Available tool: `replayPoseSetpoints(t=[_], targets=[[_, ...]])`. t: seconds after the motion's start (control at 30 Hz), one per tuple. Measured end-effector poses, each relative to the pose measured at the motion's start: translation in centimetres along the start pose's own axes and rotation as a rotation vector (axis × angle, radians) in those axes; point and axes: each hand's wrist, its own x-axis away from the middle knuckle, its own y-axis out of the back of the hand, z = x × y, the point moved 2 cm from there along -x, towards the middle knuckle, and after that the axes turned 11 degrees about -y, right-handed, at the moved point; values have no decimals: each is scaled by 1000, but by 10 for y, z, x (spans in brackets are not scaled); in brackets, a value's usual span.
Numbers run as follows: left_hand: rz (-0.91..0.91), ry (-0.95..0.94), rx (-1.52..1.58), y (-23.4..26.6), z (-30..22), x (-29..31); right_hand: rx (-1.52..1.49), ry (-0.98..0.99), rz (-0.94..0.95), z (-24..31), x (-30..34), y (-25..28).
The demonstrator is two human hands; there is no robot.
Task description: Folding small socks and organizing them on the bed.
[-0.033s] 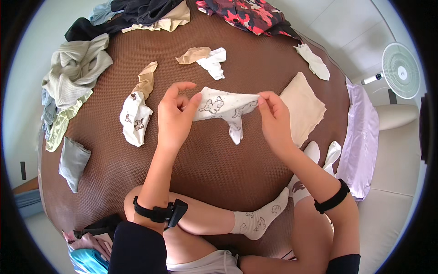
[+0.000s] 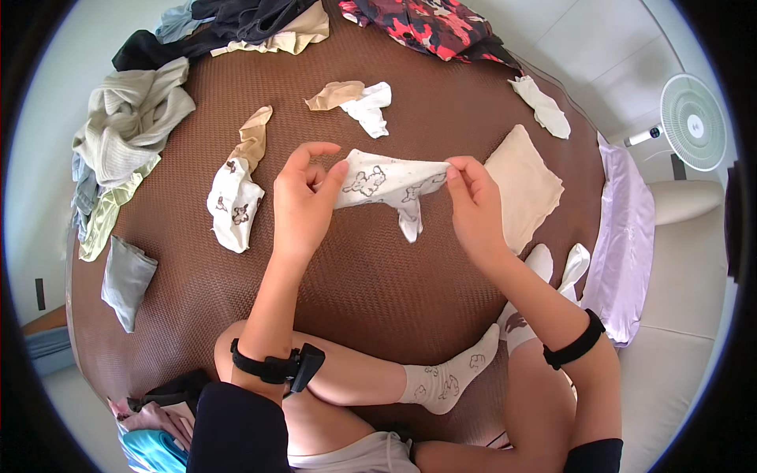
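Room light: bright and even; its source is outside the view.
Wall (image 2: 579, 39): a soft grey shadow lies near the fan (image 2: 694, 122).
Woven mat (image 2: 355, 276): mild sheen in places, no strong glare; its outer edge bends by the fisheye.
Printed sock (image 2: 378, 183): drawing lines are readable, little blur.
Picture rim: black corners, bluish fringe.

A sock (image 2: 386, 183) hangs between left hand (image 2: 304, 199) and right hand (image 2: 477, 206), above matting (image 2: 355, 272).
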Motion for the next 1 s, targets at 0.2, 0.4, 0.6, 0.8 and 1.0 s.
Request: replayPoseSetpoints(t=[0.2, 0.4, 0.6, 0.8, 1.0], targets=[[-79, 59, 329, -1, 4, -1, -380, -89, 183, 15, 2, -14], [126, 123, 603, -12, -2, 2, -140, 13, 218, 37, 12, -13], [345, 186, 666, -17, 7, 8, -44, 80, 280, 35, 15, -17], [248, 119, 713, -12, 10, 5, 36, 129, 260, 30, 17, -10], [168, 95, 618, -10, -4, 4, -100, -94, 323, 16, 12, -8]])
